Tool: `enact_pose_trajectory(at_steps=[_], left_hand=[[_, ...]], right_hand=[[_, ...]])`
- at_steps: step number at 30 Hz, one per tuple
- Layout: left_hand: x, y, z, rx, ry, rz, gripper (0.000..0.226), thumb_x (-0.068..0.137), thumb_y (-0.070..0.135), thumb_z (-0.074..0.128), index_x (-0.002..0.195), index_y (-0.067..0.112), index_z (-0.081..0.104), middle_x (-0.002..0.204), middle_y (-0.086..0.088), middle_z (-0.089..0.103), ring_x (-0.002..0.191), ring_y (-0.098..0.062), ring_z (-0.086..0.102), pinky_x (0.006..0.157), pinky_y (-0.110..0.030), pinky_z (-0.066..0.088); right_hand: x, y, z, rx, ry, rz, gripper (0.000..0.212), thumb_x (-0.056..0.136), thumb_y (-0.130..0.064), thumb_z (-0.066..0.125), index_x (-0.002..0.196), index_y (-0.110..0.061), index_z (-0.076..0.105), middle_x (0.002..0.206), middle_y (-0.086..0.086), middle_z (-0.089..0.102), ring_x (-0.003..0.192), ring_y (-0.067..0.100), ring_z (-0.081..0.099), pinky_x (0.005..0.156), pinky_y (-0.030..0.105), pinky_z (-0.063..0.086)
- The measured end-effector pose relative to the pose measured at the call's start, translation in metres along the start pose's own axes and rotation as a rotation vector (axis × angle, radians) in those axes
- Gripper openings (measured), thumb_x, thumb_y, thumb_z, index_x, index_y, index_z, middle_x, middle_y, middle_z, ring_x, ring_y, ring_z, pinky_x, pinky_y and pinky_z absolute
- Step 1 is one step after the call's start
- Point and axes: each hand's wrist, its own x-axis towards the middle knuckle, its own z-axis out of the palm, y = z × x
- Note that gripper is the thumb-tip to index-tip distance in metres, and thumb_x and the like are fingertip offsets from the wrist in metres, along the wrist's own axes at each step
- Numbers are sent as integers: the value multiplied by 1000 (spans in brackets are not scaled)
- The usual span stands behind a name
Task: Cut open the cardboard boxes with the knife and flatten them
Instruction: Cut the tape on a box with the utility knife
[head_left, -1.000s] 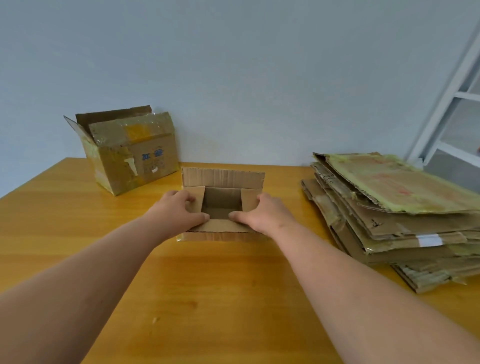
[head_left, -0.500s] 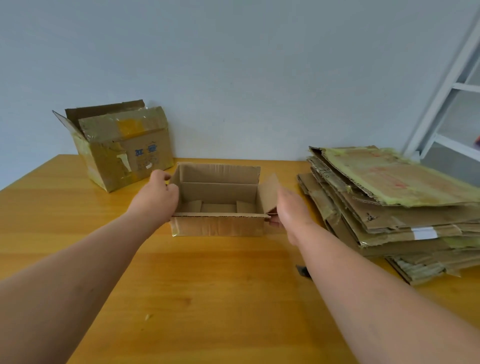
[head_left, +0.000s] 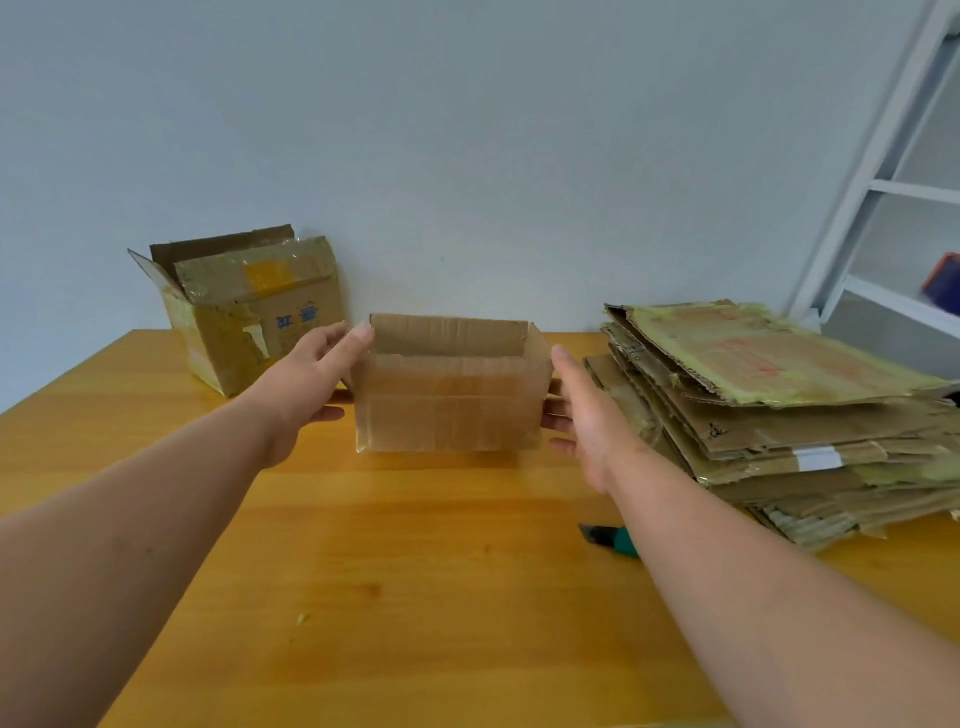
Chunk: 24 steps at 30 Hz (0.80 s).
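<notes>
A small brown cardboard box (head_left: 451, 410) with its top open is at the middle of the wooden table (head_left: 395, 597); its front face is blurred. My left hand (head_left: 304, 382) presses against the box's left end with straight fingers, one fingertip at the top corner. Flat against the box's right end lies my right hand (head_left: 584, 421), fingers straight. The knife (head_left: 609, 539), with a dark tip and a green handle, lies on the table near me to the right, partly hidden under my right forearm.
A larger taped box (head_left: 249, 306) with open flaps stands at the back left against the wall. A tall stack of flattened cardboard (head_left: 769, 410) fills the table's right side. A white shelf frame (head_left: 878, 176) stands beyond it.
My hands left the inner flaps and moved to the box's two ends. The flaps opened out and the box now shows its front face squarely. The knife came into view under my right arm.
</notes>
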Motion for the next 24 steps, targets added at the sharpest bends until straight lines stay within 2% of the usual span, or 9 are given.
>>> enact_pose_trajectory(at_steps=[3, 6, 10, 13, 15, 18, 20, 22, 24], left_hand=[[-2, 2, -3, -22, -86, -12, 91, 78, 50, 70, 151, 38, 17, 115, 4, 57, 102, -22, 60, 90, -38, 47], [3, 0, -3, -8, 0, -57, 89, 85, 28, 73, 153, 35, 16, 110, -2, 64, 92, -22, 64, 79, -37, 48], [9, 2, 3, 41, 190, -83, 71, 90, 34, 67, 149, 25, 28, 113, -6, 62, 75, -20, 66, 62, -33, 48], [13, -2, 9, 142, 241, -80, 63, 92, 30, 65, 145, 18, 33, 111, -8, 58, 76, -23, 65, 60, -36, 53], [12, -5, 16, 312, 203, -43, 57, 94, 29, 60, 143, 18, 34, 110, -6, 54, 83, -26, 62, 68, -42, 57], [11, -3, 27, 639, 191, 88, 45, 97, 28, 51, 141, 27, 38, 136, -8, 44, 99, -27, 56, 69, -37, 54], [11, 0, 34, 782, 181, 232, 39, 98, 31, 48, 137, 32, 43, 145, -3, 38, 118, -28, 49, 86, -41, 53], [10, 3, 39, 878, 56, 326, 38, 97, 46, 45, 133, 36, 49, 144, 5, 40, 126, -23, 43, 99, -46, 47], [9, 1, 43, 999, -82, 334, 54, 91, 63, 43, 136, 34, 46, 143, 10, 43, 128, -19, 42, 102, -47, 44]], right_hand=[[-5, -4, -8, 3, -46, -44, 54, 79, -72, 56, 117, -33, 63, 119, -6, 66, 115, 19, 57, 100, 43, 42], [-7, -6, -11, -95, -22, -115, 11, 95, -39, 60, 94, -29, 64, 101, -5, 67, 96, 14, 60, 88, 34, 45], [-6, -6, -10, -188, 137, -127, 19, 97, -35, 59, 94, -18, 66, 94, 3, 66, 92, 22, 61, 93, 43, 52], [-5, -2, -9, -248, 124, -110, 24, 100, -37, 53, 93, -17, 63, 97, 7, 65, 94, 24, 62, 92, 42, 52], [-5, 0, -7, -287, 75, -101, 22, 101, -37, 50, 89, -21, 59, 97, 2, 63, 89, 16, 59, 90, 38, 51], [-1, 2, -6, -330, 42, -118, 25, 101, -39, 50, 102, -18, 62, 100, 0, 64, 91, 14, 59, 92, 39, 51], [-2, 1, -6, -376, 41, -143, 31, 102, -42, 46, 107, -17, 63, 104, 4, 65, 97, 22, 60, 94, 42, 51], [-2, 1, -7, -431, 63, -168, 40, 104, -43, 40, 111, -11, 63, 112, 13, 64, 105, 29, 60, 97, 47, 50], [-2, 4, -10, -469, 78, -159, 47, 105, -40, 34, 114, -2, 61, 113, 19, 62, 104, 30, 62, 96, 48, 48]])
